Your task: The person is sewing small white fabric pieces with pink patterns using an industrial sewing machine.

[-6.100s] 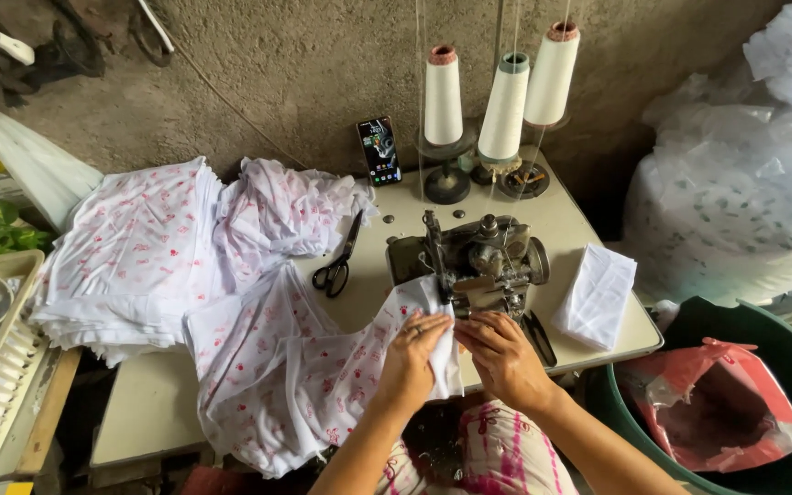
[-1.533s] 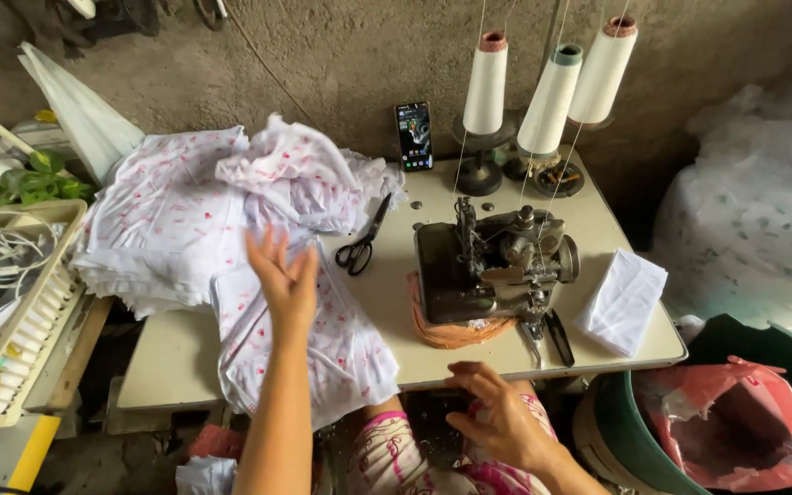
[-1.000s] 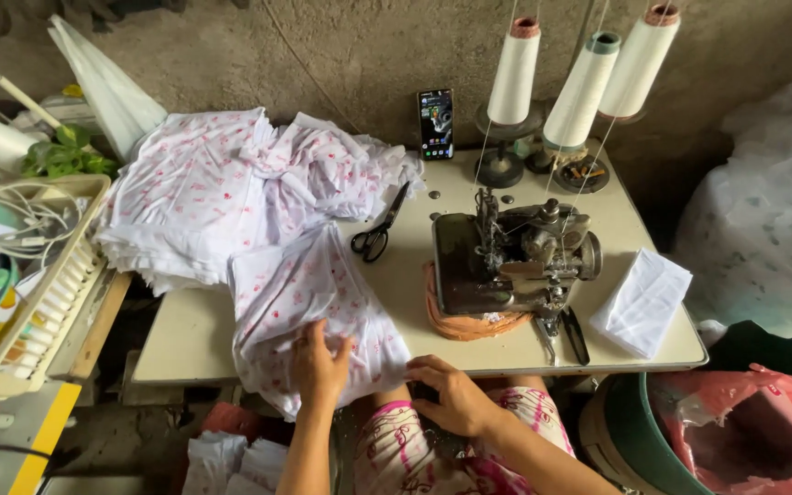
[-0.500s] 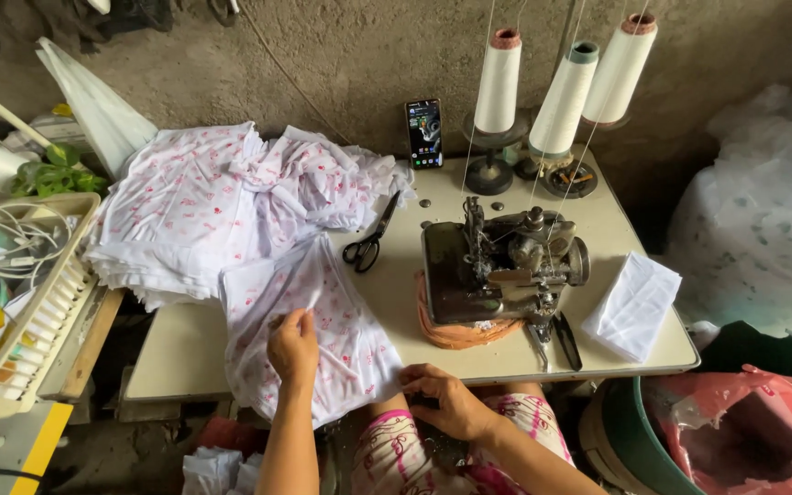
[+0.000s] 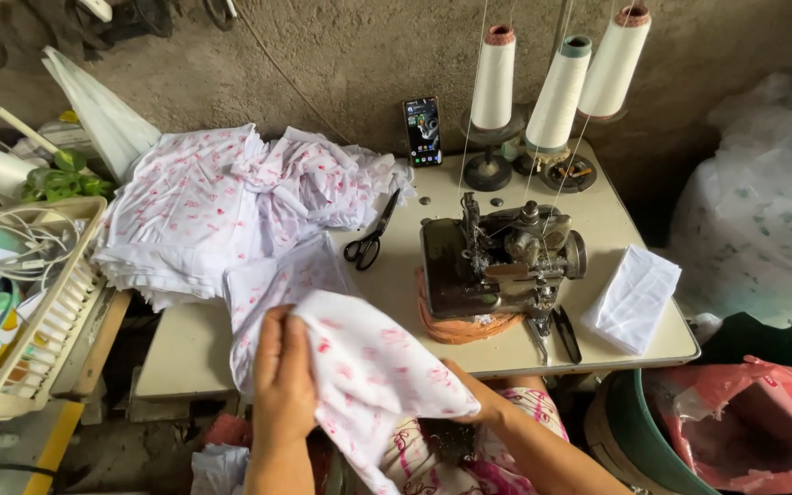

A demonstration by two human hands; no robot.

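My left hand grips the near edge of a white fabric piece with red print, lifted over the table's front edge. My right hand holds the same piece from underneath at its right end, mostly hidden by the cloth. Another printed piece lies flat on the table just beyond. A dark overlock sewing machine stands right of the cloth. A heap of the same printed fabric covers the table's left side.
Black scissors lie between heap and machine. Three thread cones and a phone stand at the back. Folded white cloth lies at the right edge. A green bin with pink bag stands right, a wicker basket left.
My left hand reached out to the heap, pulled a printed piece toward me, and now both hands hold it raised at the table's front. The camera shifted slightly.
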